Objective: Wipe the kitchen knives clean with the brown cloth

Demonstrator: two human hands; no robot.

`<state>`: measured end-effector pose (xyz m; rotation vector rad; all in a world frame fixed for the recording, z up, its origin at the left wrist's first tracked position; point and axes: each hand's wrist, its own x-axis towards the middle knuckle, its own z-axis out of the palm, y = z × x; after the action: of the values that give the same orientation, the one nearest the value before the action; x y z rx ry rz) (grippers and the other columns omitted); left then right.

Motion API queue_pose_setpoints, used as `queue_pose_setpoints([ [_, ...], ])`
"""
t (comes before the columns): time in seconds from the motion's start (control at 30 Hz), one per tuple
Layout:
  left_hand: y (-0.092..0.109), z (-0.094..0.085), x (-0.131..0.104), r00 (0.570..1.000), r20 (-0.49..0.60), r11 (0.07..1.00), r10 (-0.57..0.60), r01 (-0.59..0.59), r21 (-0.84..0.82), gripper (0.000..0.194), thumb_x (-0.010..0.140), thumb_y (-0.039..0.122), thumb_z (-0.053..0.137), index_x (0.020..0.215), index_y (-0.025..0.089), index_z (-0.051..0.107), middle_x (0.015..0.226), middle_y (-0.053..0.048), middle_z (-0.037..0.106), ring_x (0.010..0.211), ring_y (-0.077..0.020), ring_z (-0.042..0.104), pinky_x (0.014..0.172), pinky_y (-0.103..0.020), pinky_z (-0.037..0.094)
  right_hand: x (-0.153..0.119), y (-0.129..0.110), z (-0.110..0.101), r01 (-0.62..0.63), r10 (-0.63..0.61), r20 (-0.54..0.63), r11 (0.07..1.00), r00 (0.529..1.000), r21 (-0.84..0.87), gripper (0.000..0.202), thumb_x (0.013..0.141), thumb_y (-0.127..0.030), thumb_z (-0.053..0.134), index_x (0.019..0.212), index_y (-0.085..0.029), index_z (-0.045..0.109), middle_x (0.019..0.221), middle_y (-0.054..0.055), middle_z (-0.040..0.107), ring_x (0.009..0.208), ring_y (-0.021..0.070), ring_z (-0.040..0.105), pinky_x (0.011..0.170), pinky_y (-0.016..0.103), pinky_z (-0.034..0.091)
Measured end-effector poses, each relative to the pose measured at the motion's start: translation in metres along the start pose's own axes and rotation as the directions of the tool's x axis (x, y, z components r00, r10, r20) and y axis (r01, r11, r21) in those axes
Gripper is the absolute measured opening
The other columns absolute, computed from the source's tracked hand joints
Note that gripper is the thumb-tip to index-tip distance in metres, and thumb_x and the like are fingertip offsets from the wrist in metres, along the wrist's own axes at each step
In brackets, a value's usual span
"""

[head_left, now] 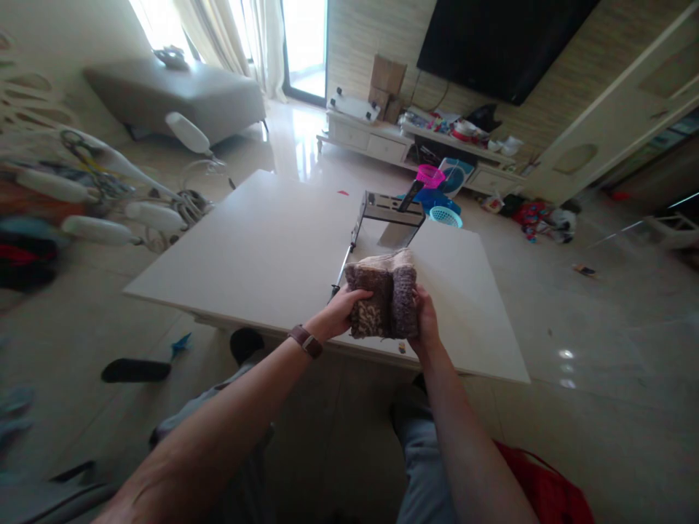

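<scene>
We hold a folded woolly cloth [382, 298] between our two hands, above the near edge of the worktop [262, 247]. Our left grip [345, 304] is clamped on the cloth's left side, thumb lying across its front; our right grip [427, 324] is closed around the opposite side. The cloth is mostly brown, with a cream pattern low down beside the left grip and a paler layer along the top, between the two grips.

On the left wrist, just behind that grip, we wear a brown-strapped watch [306, 341]. Just under the right grip we see a small object [402, 348] by the worktop's edge, too small to name. Beyond both grips stands a metal frame [390, 211], a black handle [411, 196] rising from it, and a thin rod [345, 263] runs from the frame toward the left grip. Farther out, past the worktop, we see a pink basket [431, 176] and a light-blue basket [445, 217]. Well beyond the grips, a large black television [502, 44] hangs on the wall.
</scene>
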<state>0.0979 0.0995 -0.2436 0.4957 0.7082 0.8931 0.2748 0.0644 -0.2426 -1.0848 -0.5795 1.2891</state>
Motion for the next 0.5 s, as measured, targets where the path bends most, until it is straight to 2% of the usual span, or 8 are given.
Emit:
queue_pose_setpoints([
  [0.07, 0.006, -0.004, 0.000, 0.996, -0.066, 0.998, 0.059, -0.058, 0.018, 0.040, 0.072, 0.015, 0.077, 0.111, 0.016, 0.068, 0.099, -0.011, 0.079, 0.083, -0.0257, 0.075, 0.080, -0.039, 0.061, 0.002, -0.001, -0.002, 0.059, -0.059, -0.039, 0.998, 0.997, -0.021, 0.046, 0.080, -0.059, 0.078, 0.113, -0.028, 0.066, 0.100, -0.003, 0.078, 0.090, 0.0201, 0.073, 0.080, 0.035, 0.062],
  [0.13, 0.015, -0.008, -0.004, 0.989, -0.094, 0.993, 0.117, -0.115, 0.022, 0.043, 0.071, 0.013, 0.078, 0.113, 0.016, 0.068, 0.101, -0.010, 0.079, 0.085, -0.0246, 0.075, 0.082, -0.038, 0.061, 0.002, -0.004, -0.002, 0.050, -0.055, -0.058, 0.996, 0.997, -0.079, 0.051, 0.074, -0.049, 0.086, 0.115, -0.027, 0.065, 0.103, -0.002, 0.077, 0.091, 0.0188, 0.072, 0.080, 0.032, 0.061],
  [0.2, 0.026, -0.012, -0.010, 0.987, -0.090, 0.991, 0.133, -0.134, -0.006, 0.051, 0.069, 0.011, 0.079, 0.118, 0.017, 0.068, 0.104, -0.009, 0.079, 0.089, -0.0250, 0.075, 0.086, -0.038, 0.061, -0.001, -0.006, 0.000, 0.018, -0.025, -0.057, 0.992, 0.998, -0.125, 0.056, 0.065, -0.033, 0.092, 0.113, -0.025, 0.065, 0.105, -0.001, 0.078, 0.092, 0.0189, 0.072, 0.080, 0.031, 0.060],
  [0.27, 0.039, -0.017, -0.017, 0.995, -0.038, 0.991, 0.088, -0.091, -0.095, 0.055, 0.069, 0.016, 0.079, 0.123, 0.017, 0.067, 0.108, -0.011, 0.079, 0.097, -0.0288, 0.075, 0.092, -0.042, 0.060, -0.003, -0.008, 0.005, 0.036, -0.040, -0.042, 0.995, 0.998, -0.096, 0.059, 0.061, -0.024, 0.091, 0.113, -0.027, 0.065, 0.108, -0.002, 0.078, 0.094, 0.0198, 0.072, 0.080, 0.032, 0.060],
  [0.33, 0.048, -0.023, -0.023, 0.998, 0.059, 0.973, 0.031, -0.016, -0.231, 0.054, 0.076, 0.036, 0.078, 0.125, 0.015, 0.068, 0.112, -0.014, 0.078, 0.107, -0.0349, 0.074, 0.098, -0.050, 0.058, -0.005, -0.008, 0.010, 0.092, -0.092, -0.012, 0.995, 0.996, -0.028, 0.059, 0.063, -0.023, 0.088, 0.117, -0.030, 0.064, 0.110, -0.003, 0.077, 0.097, 0.0206, 0.073, 0.082, 0.035, 0.061],
  [0.4, 0.051, -0.027, -0.026, 0.989, 0.147, 0.941, 0.021, 0.030, -0.337, 0.062, 0.082, 0.060, 0.070, 0.127, 0.016, 0.069, 0.117, -0.015, 0.078, 0.117, -0.0386, 0.070, 0.103, -0.055, 0.055, -0.005, -0.004, 0.015, 0.132, -0.132, 0.001, 0.991, 0.991, 0.013, 0.059, 0.066, -0.025, 0.086, 0.119, -0.033, 0.063, 0.111, -0.004, 0.077, 0.097, 0.0209, 0.073, 0.084, 0.037, 0.061],
  [0.43, 0.049, -0.028, -0.026, 0.983, 0.180, 0.929, 0.025, 0.044, -0.367, 0.066, 0.084, 0.067, 0.066, 0.128, 0.017, 0.069, 0.119, -0.014, 0.078, 0.121, -0.0391, 0.069, 0.106, -0.056, 0.053, -0.004, -0.002, 0.016, 0.134, -0.134, 0.002, 0.991, 0.991, 0.014, 0.058, 0.066, -0.025, 0.086, 0.118, -0.033, 0.063, 0.111, -0.003, 0.077, 0.097, 0.0211, 0.073, 0.084, 0.038, 0.061],
  [0.5, 0.042, -0.027, -0.024, 0.973, 0.229, 0.917, 0.017, 0.076, -0.392, 0.068, 0.086, 0.071, 0.062, 0.130, 0.019, 0.069, 0.121, -0.013, 0.078, 0.126, -0.0382, 0.066, 0.109, -0.056, 0.050, 0.000, 0.005, 0.016, 0.115, -0.115, -0.009, 0.993, 0.993, -0.011, 0.057, 0.066, -0.027, 0.085, 0.117, -0.032, 0.061, 0.108, -0.002, 0.076, 0.095, 0.0212, 0.073, 0.085, 0.038, 0.061],
])
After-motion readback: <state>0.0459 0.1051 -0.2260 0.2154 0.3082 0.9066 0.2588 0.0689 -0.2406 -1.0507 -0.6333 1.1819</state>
